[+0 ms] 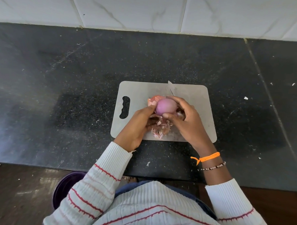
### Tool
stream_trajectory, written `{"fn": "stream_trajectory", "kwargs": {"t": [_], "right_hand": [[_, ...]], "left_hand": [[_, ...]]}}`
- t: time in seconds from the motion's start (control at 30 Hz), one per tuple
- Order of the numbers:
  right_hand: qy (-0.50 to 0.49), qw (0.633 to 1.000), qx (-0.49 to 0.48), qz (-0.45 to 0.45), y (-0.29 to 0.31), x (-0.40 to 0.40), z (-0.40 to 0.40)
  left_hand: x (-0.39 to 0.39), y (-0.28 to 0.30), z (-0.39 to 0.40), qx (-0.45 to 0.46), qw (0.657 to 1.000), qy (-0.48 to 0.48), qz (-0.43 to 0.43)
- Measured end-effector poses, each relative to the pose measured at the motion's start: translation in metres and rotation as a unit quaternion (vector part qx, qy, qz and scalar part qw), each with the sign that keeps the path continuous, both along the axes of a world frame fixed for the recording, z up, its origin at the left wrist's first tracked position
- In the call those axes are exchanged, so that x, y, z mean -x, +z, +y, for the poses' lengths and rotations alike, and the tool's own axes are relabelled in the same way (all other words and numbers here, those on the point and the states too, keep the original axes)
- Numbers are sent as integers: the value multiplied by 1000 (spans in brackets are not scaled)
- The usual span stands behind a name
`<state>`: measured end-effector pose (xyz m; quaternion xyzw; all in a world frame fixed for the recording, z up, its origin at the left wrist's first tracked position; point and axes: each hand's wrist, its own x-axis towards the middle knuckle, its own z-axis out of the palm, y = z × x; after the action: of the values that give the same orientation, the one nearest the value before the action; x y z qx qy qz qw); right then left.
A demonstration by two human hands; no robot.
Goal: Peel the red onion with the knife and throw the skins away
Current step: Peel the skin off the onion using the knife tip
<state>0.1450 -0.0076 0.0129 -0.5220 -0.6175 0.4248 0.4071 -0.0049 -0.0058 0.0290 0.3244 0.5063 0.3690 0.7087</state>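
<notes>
Red onion (pixel 166 107), smooth and purple where bared, held above grey cutting board (pixel 192 95) on dark speckled surface (pixel 78 75), gripped between thumb and fingers of right hand (pixel 186 120), knife (pixel 171 89) blade jutting up from behind that hand toward the tiled wall (pixel 148 10). Left hand (pixel 138 125) closed at the onion's left side, fingertips pinching papery skin still clinging there; loose skins (pixel 160 130) heaped on the board directly beneath. Purple bin (pixel 64 187) on the floor below the surface edge, partly hidden by striped sleeve (pixel 97 186)
</notes>
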Motion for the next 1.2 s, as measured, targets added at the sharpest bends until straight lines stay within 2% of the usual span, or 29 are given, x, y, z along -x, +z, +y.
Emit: {"fn": "stream_trajectory", "kwargs": {"t": [0.13, 0.27, 0.4, 0.53, 1.0, 1.2], "right_hand": [[2, 998, 7, 64, 6, 1, -3], [-52, 997, -41, 40, 10, 8, -7], [-104, 989, -102, -2, 12, 14, -9], [-113, 984, -136, -26, 11, 13, -7], [-122, 977, -158, -69, 4, 4, 1], [-110, 984, -136, -33, 5, 7, -2]], "left_hand": [[1, 3, -1, -5, 995, 14, -99], [1, 3, -2, 19, 989, 36, -145], [2, 3, -2, 29, 988, 46, -142], [2, 2, -3, 28, 990, 45, -132], [2, 2, -1, 38, 992, 50, -108], [2, 0, 0, 38, 992, 59, -104]]}}
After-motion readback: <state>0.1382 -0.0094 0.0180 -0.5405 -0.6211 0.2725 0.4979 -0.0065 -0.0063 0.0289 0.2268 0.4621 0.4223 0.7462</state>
